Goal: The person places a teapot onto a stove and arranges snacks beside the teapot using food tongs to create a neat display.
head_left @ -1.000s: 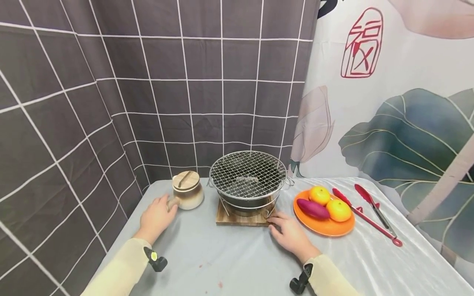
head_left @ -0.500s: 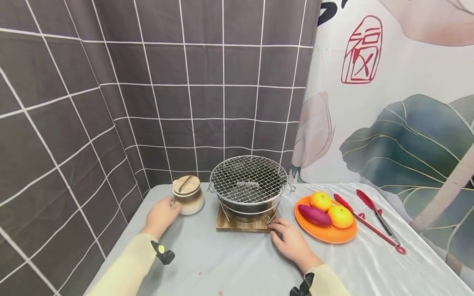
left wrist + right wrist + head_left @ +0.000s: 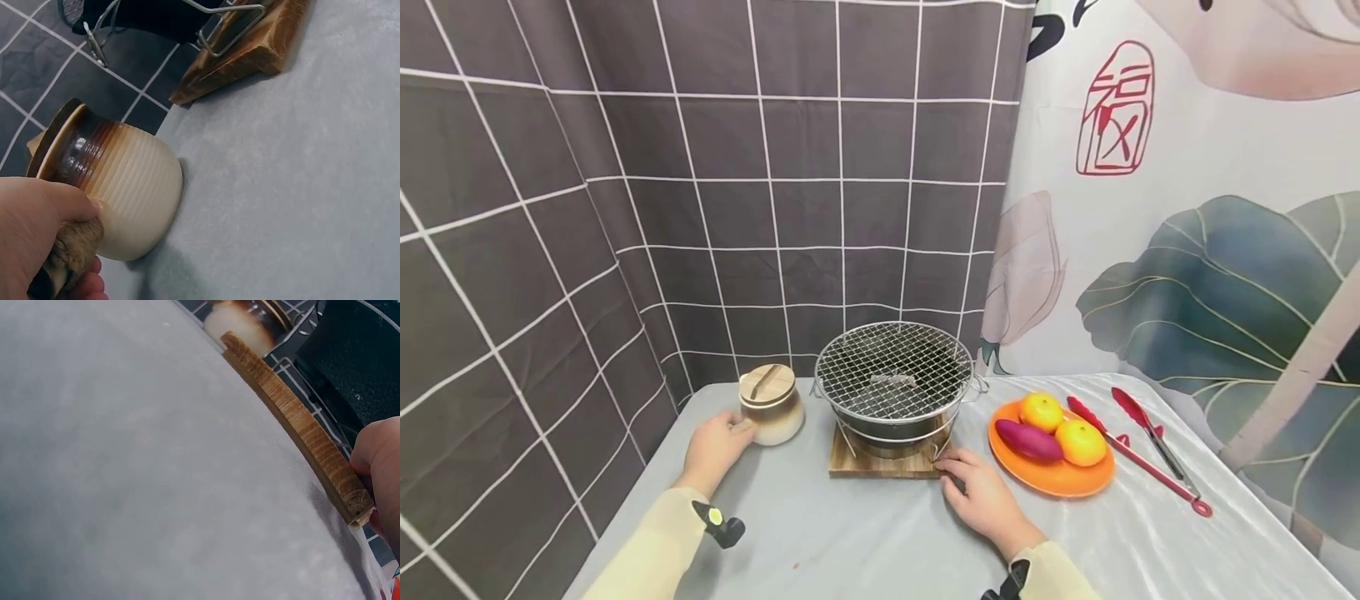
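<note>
My left hand [image 3: 713, 450] grips the side handle [image 3: 76, 245] of a cream-and-brown ceramic pot [image 3: 780, 421], thumb lying along the top of the handle. A round wooden lid [image 3: 767, 383] covers the pot, which stands upright on the table. To its right, a round charcoal grill with a wire mesh top [image 3: 893, 367] stands on a square wooden board [image 3: 880, 468]. My right hand [image 3: 981, 492] pinches the board's front right corner, near the grill's wire leg. In the right wrist view, part of that hand is cut off at the frame's edge.
Right of the grill lies an orange plate [image 3: 1052, 483] with two orange citrus fruits [image 3: 1080, 442] and a purple sweet potato [image 3: 1028, 440]. Red-tipped tongs [image 3: 1150, 458] lie open beyond it. A dark gridded curtain [image 3: 805, 208] hangs behind the table.
My left hand has closed round the pot's handle, which showed between its fingers and thumb earlier. The right hand stays at the board's corner. The head view has shifted slightly.
</note>
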Demonstrator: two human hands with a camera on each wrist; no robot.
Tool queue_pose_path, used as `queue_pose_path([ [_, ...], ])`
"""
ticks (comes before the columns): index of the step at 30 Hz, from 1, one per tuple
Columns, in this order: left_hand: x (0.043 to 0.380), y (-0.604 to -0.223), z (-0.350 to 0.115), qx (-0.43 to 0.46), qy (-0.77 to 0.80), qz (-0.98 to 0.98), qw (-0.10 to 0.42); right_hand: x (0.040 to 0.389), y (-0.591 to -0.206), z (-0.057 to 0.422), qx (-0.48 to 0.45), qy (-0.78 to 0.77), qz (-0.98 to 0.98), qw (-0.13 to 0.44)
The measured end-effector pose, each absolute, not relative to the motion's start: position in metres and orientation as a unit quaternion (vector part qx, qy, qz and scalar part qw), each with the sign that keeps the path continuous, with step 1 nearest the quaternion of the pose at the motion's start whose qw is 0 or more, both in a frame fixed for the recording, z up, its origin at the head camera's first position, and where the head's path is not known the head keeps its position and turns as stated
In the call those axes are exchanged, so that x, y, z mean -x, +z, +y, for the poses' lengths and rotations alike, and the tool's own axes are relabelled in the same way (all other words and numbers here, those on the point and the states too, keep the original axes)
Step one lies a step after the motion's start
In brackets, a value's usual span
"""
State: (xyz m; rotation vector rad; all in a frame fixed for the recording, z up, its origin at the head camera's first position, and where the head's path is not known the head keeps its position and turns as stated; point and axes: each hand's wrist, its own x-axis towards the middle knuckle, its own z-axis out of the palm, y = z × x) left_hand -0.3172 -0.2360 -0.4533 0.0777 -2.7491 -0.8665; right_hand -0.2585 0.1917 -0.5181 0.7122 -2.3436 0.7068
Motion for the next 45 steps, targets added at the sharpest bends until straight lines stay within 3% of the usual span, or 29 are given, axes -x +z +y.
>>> queue_pose_path([
  [11, 0.312, -0.457, -0.232, -0.063, -0.362, -0.92, 0.139, 0.255, -0.522, 0.189, -0.261, 0.26, -0.879, 0.301],
  [29, 0.316, -0.459, -0.24, -0.021, -0.31, -0.945, 0.104, 0.259, -0.53, 0.19, -0.262, 0.256, -0.866, 0.34],
  [45, 0.317, -0.467, -0.24, -0.018, -0.333, -0.932, 0.141, 0.258, -0.533, 0.188, -0.267, 0.26, -0.864, 0.337],
])
